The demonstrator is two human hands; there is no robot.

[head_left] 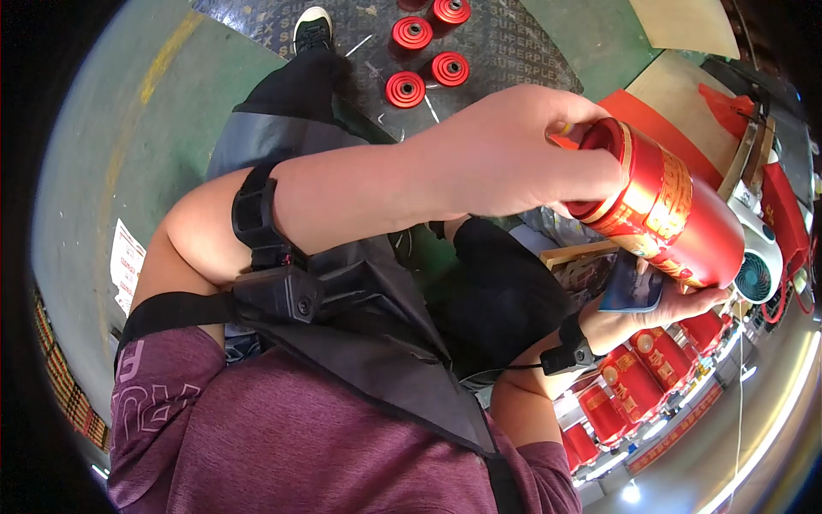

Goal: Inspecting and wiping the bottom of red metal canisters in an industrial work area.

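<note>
A shiny red cylindrical canister [676,201] with gold print is held tilted at the right of the head view. My left hand [514,154] reaches across from the left, its fingers closed around the canister's dark-red rimmed end. Beneath the other end is my right hand [655,308], with the thumb stretched along the canister's lower side. A flat dark-blue piece [632,284] lies between the right hand's fingers and the canister; its kind is not clear. The right hand's fingertips are partly hidden behind that piece and the canister.
Several red cylinders [405,89] with ringed tops stand on a dark patterned mat [342,34] ahead. On the right are a bench with red sheets [659,128], a small white-green fan [755,272] and a wooden-edged box [578,253]. More red packages [634,381] appear lower right.
</note>
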